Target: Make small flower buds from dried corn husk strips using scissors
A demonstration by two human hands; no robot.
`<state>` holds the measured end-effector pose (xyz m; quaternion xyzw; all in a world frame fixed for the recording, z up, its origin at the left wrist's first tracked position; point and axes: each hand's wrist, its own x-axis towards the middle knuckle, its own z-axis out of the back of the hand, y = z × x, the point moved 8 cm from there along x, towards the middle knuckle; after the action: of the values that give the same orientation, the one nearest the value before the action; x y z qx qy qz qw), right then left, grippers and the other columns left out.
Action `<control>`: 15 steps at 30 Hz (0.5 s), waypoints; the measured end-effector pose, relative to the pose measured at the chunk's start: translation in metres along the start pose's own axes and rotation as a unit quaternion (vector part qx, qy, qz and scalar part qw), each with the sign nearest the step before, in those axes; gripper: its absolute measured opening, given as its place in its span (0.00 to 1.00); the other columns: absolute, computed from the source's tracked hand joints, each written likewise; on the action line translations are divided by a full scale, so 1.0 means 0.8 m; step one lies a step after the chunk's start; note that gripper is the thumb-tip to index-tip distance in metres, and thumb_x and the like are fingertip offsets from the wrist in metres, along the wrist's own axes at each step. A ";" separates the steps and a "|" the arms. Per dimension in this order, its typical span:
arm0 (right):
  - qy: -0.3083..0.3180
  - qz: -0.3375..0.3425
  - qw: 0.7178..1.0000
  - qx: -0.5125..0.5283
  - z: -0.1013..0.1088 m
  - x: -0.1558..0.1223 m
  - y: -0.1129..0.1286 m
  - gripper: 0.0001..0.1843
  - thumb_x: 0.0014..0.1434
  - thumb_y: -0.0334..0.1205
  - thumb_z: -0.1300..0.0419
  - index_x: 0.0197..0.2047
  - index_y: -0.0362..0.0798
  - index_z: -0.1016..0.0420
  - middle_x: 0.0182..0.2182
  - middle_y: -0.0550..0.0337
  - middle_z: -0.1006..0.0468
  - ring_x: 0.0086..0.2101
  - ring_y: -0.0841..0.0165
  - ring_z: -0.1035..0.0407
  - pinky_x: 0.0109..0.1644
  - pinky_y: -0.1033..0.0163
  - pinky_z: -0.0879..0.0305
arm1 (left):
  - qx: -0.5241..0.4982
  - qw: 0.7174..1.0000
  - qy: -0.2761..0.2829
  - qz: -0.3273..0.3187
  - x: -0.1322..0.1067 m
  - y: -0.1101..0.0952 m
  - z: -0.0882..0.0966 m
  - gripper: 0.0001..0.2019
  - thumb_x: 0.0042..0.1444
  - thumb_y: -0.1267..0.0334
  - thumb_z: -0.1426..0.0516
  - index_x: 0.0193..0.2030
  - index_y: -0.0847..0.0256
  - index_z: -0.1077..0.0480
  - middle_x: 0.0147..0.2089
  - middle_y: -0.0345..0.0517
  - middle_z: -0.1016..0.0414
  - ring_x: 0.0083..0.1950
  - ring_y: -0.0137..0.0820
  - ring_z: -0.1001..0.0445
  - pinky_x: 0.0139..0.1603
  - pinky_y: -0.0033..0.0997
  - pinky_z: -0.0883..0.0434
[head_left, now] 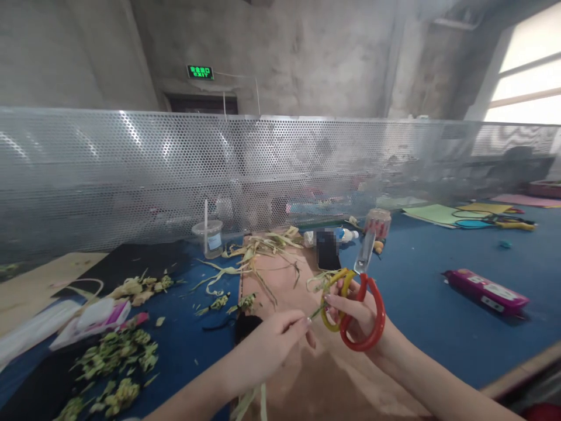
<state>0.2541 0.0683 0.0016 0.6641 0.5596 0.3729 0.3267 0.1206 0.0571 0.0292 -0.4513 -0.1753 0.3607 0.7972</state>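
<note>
My left hand (283,342) is closed in a pinch on one end of a thin green plant strip (316,313). The strip runs across to the fingertips of my right hand (362,310), which also carries a pair of scissors (364,254). One scissor handle is red and the other yellow, both hooked over my right fingers, and the blades point up and away. Paler curled strands (322,282) show behind the yellow handle. Beneath both hands lies a brown cardboard sheet (284,286), with loose dry strips (267,245) heaped along its far edge.
On the left are small green knotted bundles (120,351) and a plastic packet (94,318). A cup with a straw (214,240), a phone (327,251) and a jar (377,221) stand or lie farther back. A purple packet (488,289) lies right. Perforated metal screen (280,158) bounds the table.
</note>
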 end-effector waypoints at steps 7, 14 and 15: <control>0.039 -0.013 0.999 0.012 -0.013 0.002 0.000 0.16 0.42 0.34 0.32 0.28 0.47 0.38 0.22 0.68 0.32 0.21 0.76 0.35 0.28 0.68 0.39 | -0.076 0.993 0.030 0.088 -0.006 0.023 -0.005 0.20 0.56 0.47 0.55 0.35 0.60 0.31 0.20 0.33 0.56 0.21 0.23 0.53 0.21 0.24 0.53; 0.080 0.025 0.994 -0.072 -0.036 0.001 0.031 0.16 0.43 0.36 0.33 0.29 0.47 0.38 0.24 0.67 0.32 0.21 0.74 0.35 0.26 0.66 0.38 | -0.110 0.990 0.032 0.079 -0.006 0.037 0.004 0.21 0.53 0.45 0.52 0.38 0.60 0.31 0.24 0.35 0.49 0.24 0.23 0.50 0.21 0.22 0.52; 0.086 0.032 0.992 -0.087 -0.039 0.001 0.035 0.15 0.43 0.36 0.33 0.29 0.47 0.38 0.24 0.67 0.32 0.22 0.74 0.35 0.26 0.66 0.38 | -0.119 0.989 0.051 0.077 -0.007 0.036 0.004 0.20 0.54 0.46 0.52 0.39 0.60 0.32 0.24 0.35 0.47 0.24 0.22 0.48 0.23 0.22 0.49</control>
<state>0.2414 0.0652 0.0417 0.6160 0.5294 0.4864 0.3220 0.1032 0.0646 0.0066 -0.5731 -0.1412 0.3738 0.7155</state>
